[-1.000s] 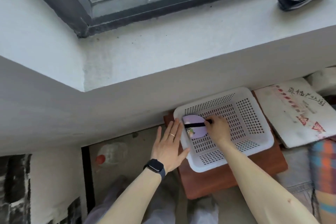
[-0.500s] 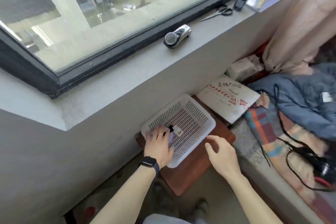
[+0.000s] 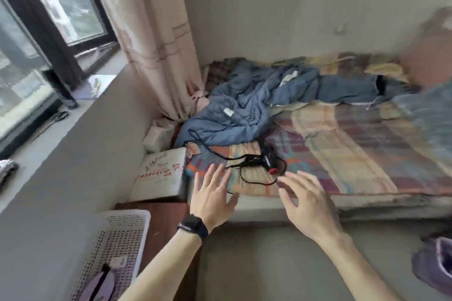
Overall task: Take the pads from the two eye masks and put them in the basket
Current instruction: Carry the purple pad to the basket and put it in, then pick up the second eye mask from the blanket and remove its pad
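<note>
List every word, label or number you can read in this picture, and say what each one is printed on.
None can be read.
White box: red and black printed characters, too blurred to read.
Small white tag in the white basket: blurred.
White tag on the blue quilt: blurred.

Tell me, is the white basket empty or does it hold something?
Not empty: a purple pad with a black strap lies inside the white basket, near its bottom-left part.
</note>
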